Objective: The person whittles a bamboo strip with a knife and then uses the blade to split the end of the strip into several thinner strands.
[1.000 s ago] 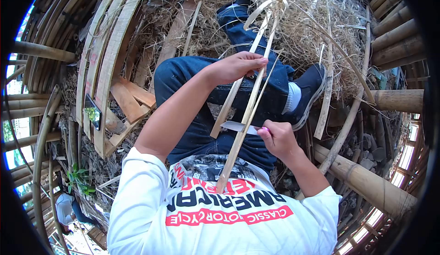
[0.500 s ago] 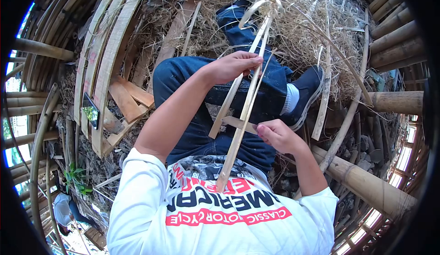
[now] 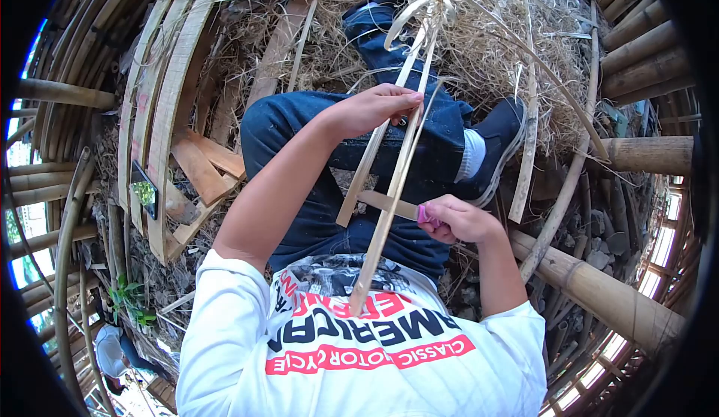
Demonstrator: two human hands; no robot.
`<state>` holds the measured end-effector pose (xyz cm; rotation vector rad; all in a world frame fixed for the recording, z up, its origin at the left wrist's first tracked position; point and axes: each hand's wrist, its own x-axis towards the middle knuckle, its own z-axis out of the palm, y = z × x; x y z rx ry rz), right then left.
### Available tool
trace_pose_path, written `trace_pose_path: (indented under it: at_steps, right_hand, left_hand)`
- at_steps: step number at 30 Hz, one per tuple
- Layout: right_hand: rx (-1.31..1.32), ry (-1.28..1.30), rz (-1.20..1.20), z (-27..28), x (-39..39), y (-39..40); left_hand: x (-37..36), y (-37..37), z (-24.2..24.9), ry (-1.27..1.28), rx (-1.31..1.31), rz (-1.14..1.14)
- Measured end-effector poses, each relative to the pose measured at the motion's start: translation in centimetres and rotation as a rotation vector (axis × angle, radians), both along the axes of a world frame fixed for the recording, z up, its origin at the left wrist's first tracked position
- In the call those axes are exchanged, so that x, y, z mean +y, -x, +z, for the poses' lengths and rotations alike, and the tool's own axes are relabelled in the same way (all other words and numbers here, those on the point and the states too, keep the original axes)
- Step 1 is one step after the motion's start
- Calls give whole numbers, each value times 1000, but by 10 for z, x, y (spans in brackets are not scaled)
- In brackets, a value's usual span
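Left hand [image 3: 383, 107], just past 12 o'clock of centre: thumb and forefinger pressed together, pinching the longer strip [image 3: 374, 251]; the remaining fingers are partly hidden, and their degree of bend cannot be told. Right hand [image 3: 457, 220], between 3 and 4 o'clock: fingers curled closed around the pink handle of a knife [image 3: 406, 209]. The blade points towards 9 o'clock and crosses the longer strip below the left hand; depth of any cut cannot be told.

Count of items. Pale strips at the hands: two. The longer strip runs from 12 o'clock to 6 o'clock, its lower end over the shirt [image 3: 299, 394]; the shorter strip [image 3: 365, 168] lies on its 9 o'clock side. Knife: one. Slatted wooden frame [image 3: 180, 80] at 10 o'clock: one, with three long slats visible. Phone [image 3: 144, 192] against the slats at 9 o'clock: one. Green plant [image 3: 127, 297] at 8 o'clock: one. Thick bamboo poles [image 3: 599, 286] on the right: two, at 3 and 4 o'clock. Shavings [image 3: 554, 65] from 12 to 2 o'clock: heaped, uncountable. Other person [image 3: 111, 351] at 8 o'clock: one, partly visible.
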<state>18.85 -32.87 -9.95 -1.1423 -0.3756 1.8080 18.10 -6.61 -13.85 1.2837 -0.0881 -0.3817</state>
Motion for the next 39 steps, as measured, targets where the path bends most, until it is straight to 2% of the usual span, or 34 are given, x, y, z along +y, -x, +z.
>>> trace_pose_path:
  at_steps: [2, 5, 7, 8, 9, 11, 13, 14, 17, 23, 25, 27, 29, 31, 34, 35, 36, 37, 39]
  right_hand:
    - [59, 23, -102, 5, 0, 6]
    - [25, 4, -153, 11, -1, 8]
    - [-8, 31, -191, 12, 0, 11]
    - [43, 33, -204, 12, 0, 11]
    - [93, 35, -214, 11, 1, 11]
    - [90, 81, -236, 10, 7, 14]
    - [92, 114, -229, 6, 14, 18]
    - [87, 126, -244, 5, 17, 19]
    - [109, 102, -270, -1, 18, 20]
    - [90, 76, -178, 8, 10, 14]
    - [77, 75, -163, 10, 7, 13]
    - [-38, 152, -203, 13, 3, 10]
    - [-58, 221, -352, 9, -14, 2]
    - [-200, 289, -562, 8, -33, -9]
    - [-386, 178, -715, 28, -40, 0]
    - [-382, 181, -716, 35, -31, 8]
    - [-654, 101, -691, 42, -15, 21]
    - [-930, 19, -658, 46, 0, 33]
    - [-1041, -78, -541, 48, 21, 51]
  left_hand:
    - [0, 7, 7, 30, 236, 137]
    - [21, 47, 10, -165, 316, 309]
    - [31, 94, 31, -171, 359, 240]
    - [27, 119, 44, -68, 427, 214]
    - [18, 143, 58, 37, 497, 191]
    - [-15, 171, 84, 54, 629, 68]
    - [-51, 188, 100, 52, 631, 68]
    - [-58, 185, 108, 27, 765, 107]
    - [-54, 187, 102, 122, 760, 280]
    - [-37, 204, 109, 253, 730, 304]
    - [-34, 212, 110, 418, 723, 356]
    - [-27, 217, 113, 319, 717, 327]
    - [-21, 226, 114, 526, 710, 501]
    - [-6, 230, 123, 423, 647, 551]
    - [-8, 227, 129, 6, 672, 364]
    - [-16, 223, 127, -164, 635, 310]
    - [-21, 215, 133, -270, 684, 290]
    - [-26, 211, 131, -271, 678, 281]
    - [-36, 206, 128, -696, 457, 282]
